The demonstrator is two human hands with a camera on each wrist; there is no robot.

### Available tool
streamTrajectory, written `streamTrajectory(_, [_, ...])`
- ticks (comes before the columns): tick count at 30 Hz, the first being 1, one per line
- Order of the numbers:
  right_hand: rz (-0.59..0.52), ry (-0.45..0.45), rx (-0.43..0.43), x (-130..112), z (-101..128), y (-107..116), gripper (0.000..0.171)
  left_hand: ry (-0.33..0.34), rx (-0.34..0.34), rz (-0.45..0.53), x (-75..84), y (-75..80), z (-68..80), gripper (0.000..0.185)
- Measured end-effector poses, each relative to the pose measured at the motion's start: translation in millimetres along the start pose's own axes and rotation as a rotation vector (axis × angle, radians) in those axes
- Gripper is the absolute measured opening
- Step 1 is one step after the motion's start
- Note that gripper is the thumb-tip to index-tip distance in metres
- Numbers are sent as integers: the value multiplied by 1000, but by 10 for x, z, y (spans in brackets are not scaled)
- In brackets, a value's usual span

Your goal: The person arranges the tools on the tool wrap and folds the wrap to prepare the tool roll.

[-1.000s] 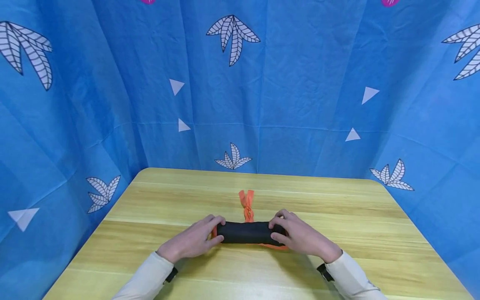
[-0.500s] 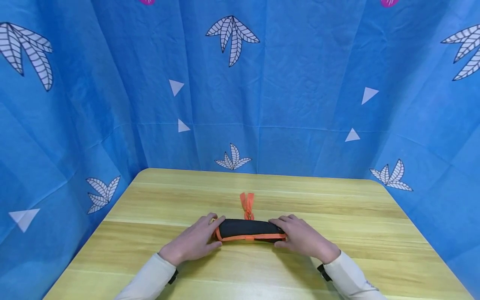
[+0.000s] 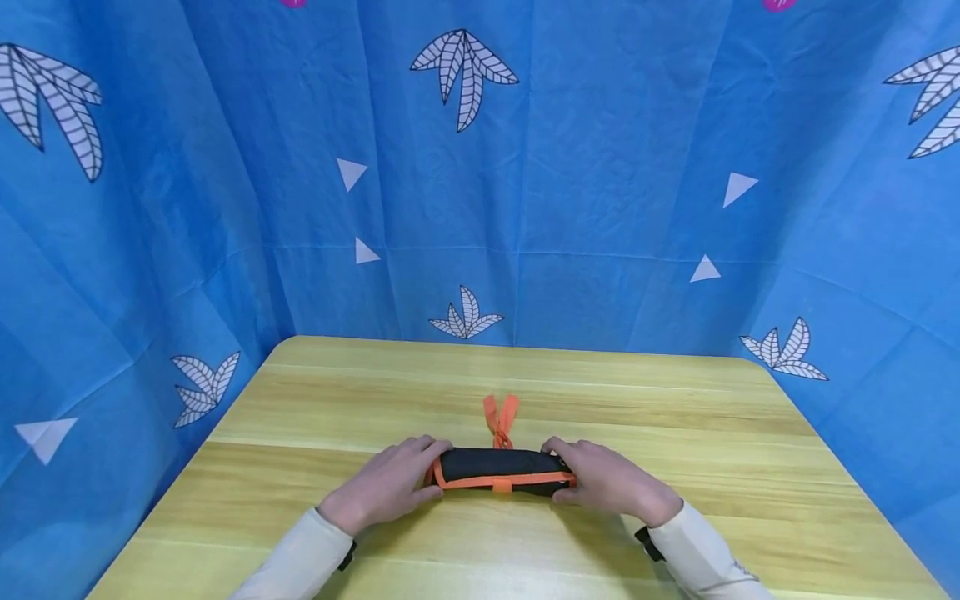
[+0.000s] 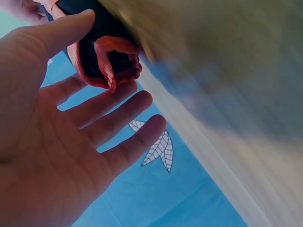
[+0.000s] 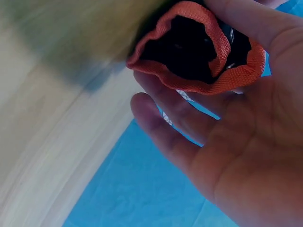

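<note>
I see the rolled pouch point(image 3: 501, 472) lying on the worktop point(image 3: 675, 433), lengthwise left to right, near the worktop's near-centre. My left hand point(image 3: 390, 487) sits at its left end, my right hand point(image 3: 609, 483) at its right end. The ties point(image 3: 500, 419) lie on the worktop just behind the roll, toward the far side. The backdrop point(image 3: 600, 167) stands behind and to both sides of the worktop.

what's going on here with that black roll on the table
A person has a rolled black cloth with orange trim lying across a wooden table. The left hand holds one end and the right hand the other, thumbs over the top. Orange ties stick out behind the roll toward the blue backdrop.
</note>
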State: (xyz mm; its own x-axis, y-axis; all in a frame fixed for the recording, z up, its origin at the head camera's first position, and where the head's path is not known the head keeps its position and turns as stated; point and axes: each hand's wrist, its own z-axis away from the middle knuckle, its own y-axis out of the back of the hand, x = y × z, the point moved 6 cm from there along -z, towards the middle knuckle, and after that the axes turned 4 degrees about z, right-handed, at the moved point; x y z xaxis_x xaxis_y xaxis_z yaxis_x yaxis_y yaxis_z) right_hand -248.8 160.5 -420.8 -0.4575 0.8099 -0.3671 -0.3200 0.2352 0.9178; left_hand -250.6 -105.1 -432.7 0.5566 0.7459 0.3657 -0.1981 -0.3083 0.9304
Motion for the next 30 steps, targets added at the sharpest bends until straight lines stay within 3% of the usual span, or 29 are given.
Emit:
streamTrajectory(11, [8,-41,-19,82,-13,27,39,-28,13,-34,88,-28,-90,48])
streamTrajectory(21, [6,-94,-1,244,-53,54,34,-47,44,-93,135,-34,-303,45])
streamTrajectory(30, [-2,-99,15,303,-29,97,63,-10,21,-106,148,-46,-384,50])
